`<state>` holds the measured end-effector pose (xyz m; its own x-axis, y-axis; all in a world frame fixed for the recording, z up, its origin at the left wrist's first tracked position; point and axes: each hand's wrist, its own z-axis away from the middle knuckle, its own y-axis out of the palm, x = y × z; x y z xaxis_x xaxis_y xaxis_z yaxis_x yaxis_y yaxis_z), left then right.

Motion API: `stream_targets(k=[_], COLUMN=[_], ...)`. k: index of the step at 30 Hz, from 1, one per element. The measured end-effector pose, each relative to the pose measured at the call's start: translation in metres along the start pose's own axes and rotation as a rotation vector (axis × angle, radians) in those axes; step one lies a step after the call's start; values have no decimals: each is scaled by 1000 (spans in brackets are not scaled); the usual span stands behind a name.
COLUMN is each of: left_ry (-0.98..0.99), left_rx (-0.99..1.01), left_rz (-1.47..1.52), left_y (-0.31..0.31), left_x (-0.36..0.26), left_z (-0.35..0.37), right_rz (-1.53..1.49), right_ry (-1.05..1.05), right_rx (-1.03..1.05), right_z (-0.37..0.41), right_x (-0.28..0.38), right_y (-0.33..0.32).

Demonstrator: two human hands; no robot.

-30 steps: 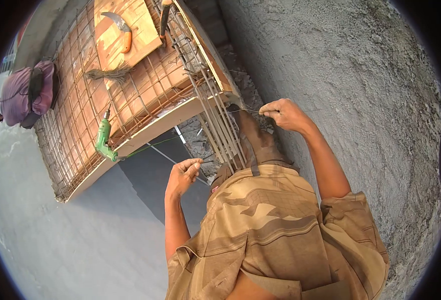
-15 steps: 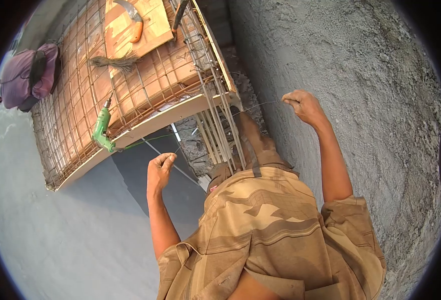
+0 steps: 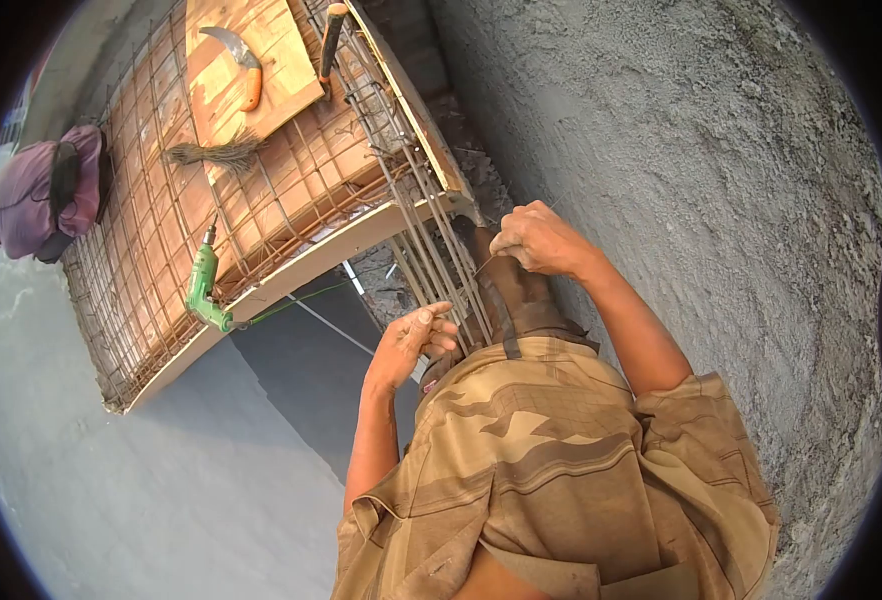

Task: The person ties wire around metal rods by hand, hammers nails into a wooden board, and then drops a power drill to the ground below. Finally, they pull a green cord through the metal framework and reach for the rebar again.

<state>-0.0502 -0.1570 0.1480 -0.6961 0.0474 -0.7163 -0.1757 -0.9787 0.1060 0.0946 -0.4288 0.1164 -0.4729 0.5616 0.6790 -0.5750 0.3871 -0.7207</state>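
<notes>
Several steel bars run in a bundle from the rebar cage down towards my waist. My left hand is beside their lower ends, fingers stretched and apart, nothing held in them. On the other side of the bars, above my leg, my right hand is closed in a pinch. A thin tie wire sticks out from its fingertips towards the bars. Most of that wire is hidden by the hand.
A rebar mesh covers the wooden formwork. On it lie a green drill, a wire bundle and a board carrying a curved saw. A black-handled tool stands nearby. A person bends at far left; a rough wall rises right.
Both hands have come inwards to the bars from wide apart. The left fingers have gone from a pinch to spread. My view has shifted slightly.
</notes>
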Motion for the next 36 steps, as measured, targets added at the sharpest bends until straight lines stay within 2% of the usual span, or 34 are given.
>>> stream_targets(k=[1, 3, 4, 6, 7, 8, 11, 14, 15, 16, 17, 18, 21, 23, 25, 29, 31, 32, 35, 36], left_ry=[-40, -17, 23, 72, 66, 59, 28, -32, 1, 35, 70, 186, 89, 112, 112, 205, 296, 355, 464, 572], left_rx=[19, -112, -175, -280, -272, -264, -174, -46, -37, -25, -15, -61, -98, -159, -222, -424, -486, -543, -705, -725], left_rz=[85, 21, 21, 52, 59, 67, 42, 60, 26, -8, -42, -358, -290, -198, -271, -259, -261, -235, -463, -574], left_y=[9, 26, 28, 31, 33, 35, 48, 64, 68, 73, 74, 75, 55, 33, 10, -35, -56, -65, -87, -94], left_x=[-14, -25, -23, -27, -30, -33, -33, -27, -20, -13, -9, -26, -24, -17, -35, -74, -94, -100, -118, -120], left_z=[0, -5, -9, -17, -20, -22, -31, -40, -44, -48, -51, -45, -55, -67, -76, -115, -140, -154, -188, -199], right_rz=[24, 75, 155, -8, -90, -230, -1428, -1451, -1457, -1335, -1230, -1127, -717, -532, -464, -281, -167, -105, 160, 179], right_ry=[-10, -35, -52, 139, 236, 272, 557, 491, 470, 475, 495, 513, 549, 557, 541, 417, 310, 326, 202, 147], right_rx=[-118, -350, -571, -764, -855, -868, -702, -748, -765, -901, -888, -871, -814, -729, -619, -456, -413, -352, -354, -358], right_z=[-2, -8, -11, -17, -19, -21, -29, -28, -29, -36, -39, -39, -48, -50, -58, -90, -116, -130, -170, -184], right_x=[1, 1, 14, 34, 38, 33, 39, 34, 32, 32, 23, 9, -31, -46, -53, -60, -68, -61, -58, -57], right_y=[5, 18, 15, 17, 18, 25, 24, 12, 6, 1, -6, -13, -37, -52, -63, -65, -55, -59, -47, -41])
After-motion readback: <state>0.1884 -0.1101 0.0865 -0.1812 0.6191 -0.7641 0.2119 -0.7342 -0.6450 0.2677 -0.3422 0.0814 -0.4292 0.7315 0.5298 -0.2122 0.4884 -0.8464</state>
